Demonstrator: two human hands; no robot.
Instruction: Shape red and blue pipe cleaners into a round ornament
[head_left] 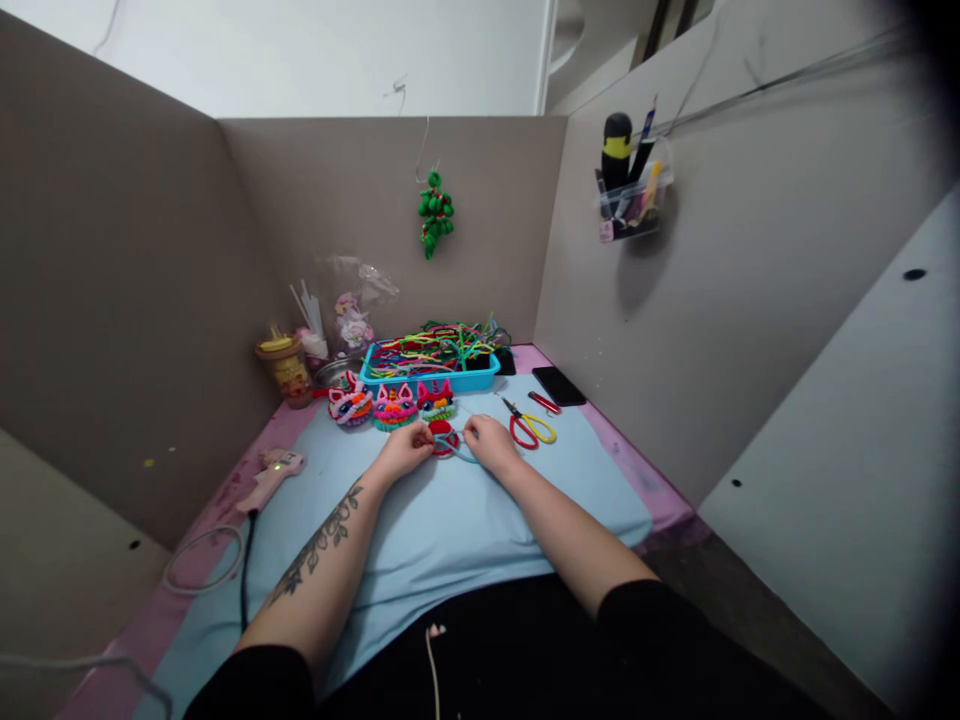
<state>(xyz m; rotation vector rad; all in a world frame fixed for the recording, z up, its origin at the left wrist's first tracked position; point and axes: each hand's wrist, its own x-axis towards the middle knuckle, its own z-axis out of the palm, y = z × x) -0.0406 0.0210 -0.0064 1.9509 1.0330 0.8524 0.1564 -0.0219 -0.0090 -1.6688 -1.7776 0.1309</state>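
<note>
Between my hands, just above the blue cloth, is a small red round piece [442,428] of fuzzy craft work. A light blue pipe cleaner [466,459] runs across and below it. With closed fingertips my left hand [406,450] pinches the red piece at its left side; the exact grip is partly hidden. My right hand [490,442] is closed in a pinch on the light blue pipe cleaner, right of the red piece. Right behind them stand colourful fuzzy animal heads: one pink-and-white [350,404], one pink [394,405] and one dark pink [436,400].
A blue tray [427,382] of pipe cleaners stands at the back. Scissors [531,425], a red cutter [544,402] and a black phone [559,386] lie to the right. A pink glue gun [271,480] with its cord lies left, near a cup [288,375]. Partition walls enclose the table.
</note>
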